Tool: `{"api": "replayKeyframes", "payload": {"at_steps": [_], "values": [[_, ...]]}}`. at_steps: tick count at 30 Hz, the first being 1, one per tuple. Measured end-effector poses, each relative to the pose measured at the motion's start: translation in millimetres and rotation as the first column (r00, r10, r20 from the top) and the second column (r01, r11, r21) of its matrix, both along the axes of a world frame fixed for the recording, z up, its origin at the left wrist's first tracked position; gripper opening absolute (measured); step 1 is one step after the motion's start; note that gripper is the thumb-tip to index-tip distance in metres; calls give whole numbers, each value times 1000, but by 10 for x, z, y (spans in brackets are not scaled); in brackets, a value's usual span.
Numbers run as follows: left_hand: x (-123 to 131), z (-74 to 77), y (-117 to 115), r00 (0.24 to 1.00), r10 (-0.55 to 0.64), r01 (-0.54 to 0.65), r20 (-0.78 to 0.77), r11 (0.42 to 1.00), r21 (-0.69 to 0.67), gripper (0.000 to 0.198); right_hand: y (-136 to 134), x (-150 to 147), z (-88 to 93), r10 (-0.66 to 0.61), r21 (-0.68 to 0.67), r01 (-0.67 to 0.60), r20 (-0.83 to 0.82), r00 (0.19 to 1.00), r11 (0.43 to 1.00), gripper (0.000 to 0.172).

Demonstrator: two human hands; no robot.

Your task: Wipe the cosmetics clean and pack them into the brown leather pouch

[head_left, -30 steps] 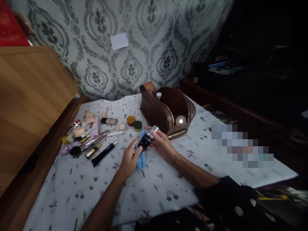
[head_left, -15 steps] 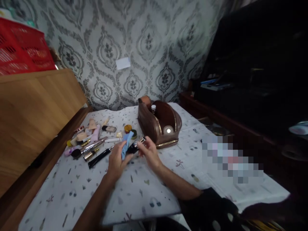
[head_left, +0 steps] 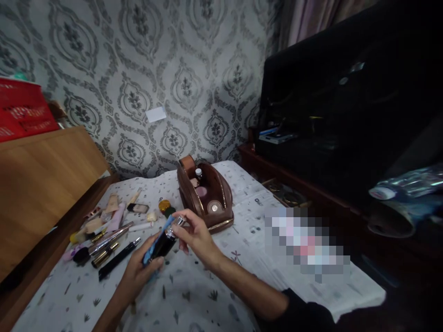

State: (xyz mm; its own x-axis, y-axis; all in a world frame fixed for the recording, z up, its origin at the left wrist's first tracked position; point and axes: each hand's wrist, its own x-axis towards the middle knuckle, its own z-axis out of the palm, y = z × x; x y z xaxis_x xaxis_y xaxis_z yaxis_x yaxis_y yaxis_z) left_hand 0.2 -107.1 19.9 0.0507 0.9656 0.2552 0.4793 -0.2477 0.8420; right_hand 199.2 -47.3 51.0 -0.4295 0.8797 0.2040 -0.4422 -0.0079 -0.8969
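Note:
My left hand (head_left: 141, 263) is closed around a dark bottle (head_left: 163, 245) and a blue cloth (head_left: 148, 254), which is pressed against the bottle's side. The bottle tilts up to the right. On its shiny, clear-looking cap (head_left: 177, 222) rest the pinched fingers of my right hand (head_left: 199, 234). Just beyond my right hand stands a brown makeup bag (head_left: 188, 191), unzipped, with a white-capped bottle (head_left: 198, 172) and other small items inside. Left of my hands lie a black tube-like item (head_left: 119, 259), a gold-and-black tube (head_left: 104, 255) and a makeup brush (head_left: 82, 254).
More cosmetics, including a pink tube (head_left: 116, 216) and a yellow-lidded jar (head_left: 164, 205), spread over the left of the patterned tablecloth (head_left: 194, 299). A wooden panel (head_left: 51, 175) borders the left, below a red basket (head_left: 26, 110). A large black screen (head_left: 328, 106) stands right.
The view has swung right and up. My hands have brought the bottle nearer to me, and my right fingers now sit on its cap. The cloth stays in my left hand.

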Motion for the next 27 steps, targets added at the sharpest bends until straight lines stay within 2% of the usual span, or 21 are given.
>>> {"api": "replayKeyframes", "payload": {"at_steps": [3, 7, 10, 12, 13, 15, 17, 19, 22, 27], "values": [[175, 115, 37, 983, 11, 6, 182, 996, -93, 64, 35, 224, 176, 54, 38, -53, -20, 998, 998, 42], [461, 186, 209, 963, 105, -85, 249, 993, -87, 68, 97, 506, 355, 13, 126, -18, 41, 999, 992, 39], [603, 148, 363, 951, 179, -176, 253, 984, -36, 67, 197, 745, 568, -129, 243, 102, 98, 987, 965, 35], [612, 59, 448, 952, 201, -200, 232, 979, -26, 64, 326, 906, 753, -312, 349, 254, 119, 943, 902, 33], [592, -2, 482, 954, 205, -203, 218, 979, -34, 62, 416, 978, 841, -420, 409, 345, 107, 901, 845, 33], [522, -139, 537, 954, 221, -209, 204, 975, -76, 61, 642, 1082, 977, -562, 534, 424, 120, 819, 732, 32], [448, -265, 578, 951, 227, -203, 208, 970, -132, 63, 907, 1124, 1030, -641, 624, 431, 149, 753, 652, 28], [402, -354, 610, 957, 200, -167, 211, 972, -165, 63, 1173, 1106, 1010, -726, 692, 416, 229, 648, 590, 23], [395, -407, 633, 975, 116, -79, 191, 978, -191, 60, 1492, 1013, 922, -811, 780, 312, 389, 437, 542, 15], [419, -386, 619, 985, 38, 1, 171, 974, -226, 56, 1754, 835, 792, -812, 817, 48, 562, 160, 575, 13]]}}
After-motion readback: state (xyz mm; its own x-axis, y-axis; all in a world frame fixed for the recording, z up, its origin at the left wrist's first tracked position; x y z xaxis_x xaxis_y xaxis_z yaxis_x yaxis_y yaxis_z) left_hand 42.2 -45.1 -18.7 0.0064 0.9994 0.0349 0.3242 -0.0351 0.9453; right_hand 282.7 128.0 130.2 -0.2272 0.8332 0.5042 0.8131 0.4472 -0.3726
